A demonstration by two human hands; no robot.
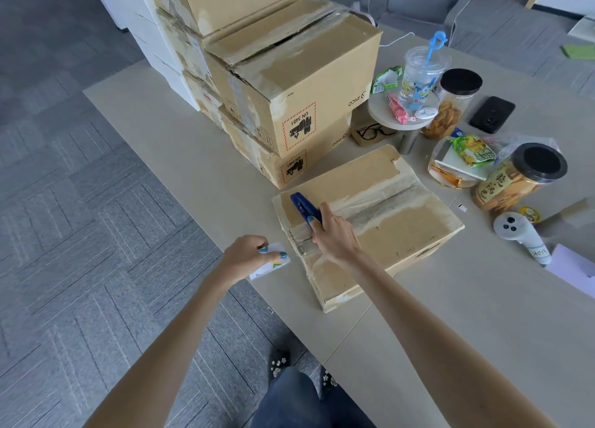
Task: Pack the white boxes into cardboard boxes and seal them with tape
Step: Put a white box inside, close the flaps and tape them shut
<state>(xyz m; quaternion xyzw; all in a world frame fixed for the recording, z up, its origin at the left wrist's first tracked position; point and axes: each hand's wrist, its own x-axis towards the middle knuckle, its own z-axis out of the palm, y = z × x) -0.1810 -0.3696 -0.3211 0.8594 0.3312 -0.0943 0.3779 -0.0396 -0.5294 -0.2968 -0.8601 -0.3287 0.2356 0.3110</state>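
Your right hand is curled round a blue tool, whose front end lies on the top of the closed cardboard box, near its left corner and at the end of the seam covered in clear tape. That box lies flat on the table in front of you. Your left hand pinches a small white item between thumb and fingers, just beside the box's left edge, over the table's edge; you cannot tell whether it is a box or a card. Behind stands a stack of cardboard boxes, with white boxes piled beyond it. To the right sit a snack jar, a plastic cup, a black phone and a white controller.
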